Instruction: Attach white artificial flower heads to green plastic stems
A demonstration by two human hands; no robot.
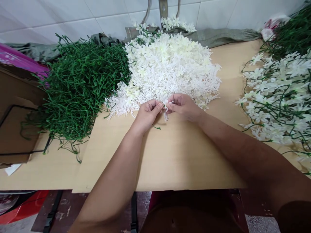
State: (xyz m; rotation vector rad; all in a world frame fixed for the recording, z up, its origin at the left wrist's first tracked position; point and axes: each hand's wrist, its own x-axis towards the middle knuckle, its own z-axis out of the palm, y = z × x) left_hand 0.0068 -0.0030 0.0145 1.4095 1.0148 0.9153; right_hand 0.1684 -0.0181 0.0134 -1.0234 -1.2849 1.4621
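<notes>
My left hand (150, 111) pinches a green plastic stem, whose forked end (157, 128) pokes out below the fingers. Close beside it, my right hand (182, 105) is closed on a small white artificial flower (165, 104). The two sets of fingertips nearly meet at the flower, so the joint between stem and blossom is partly hidden. Just behind both hands rises a heap of loose white artificial flowers (170, 64) with thin white strands. To its left lies a big pile of green plastic stems (82, 77).
Finished-looking white flowers on green stems (279, 100) lie at the right, with more green stems (293, 32) behind them. A cardboard box (17, 119) and a purple bag (21, 58) stand at the left. Brown board (170, 161) covers the table; a tiled wall (111, 13) closes the back.
</notes>
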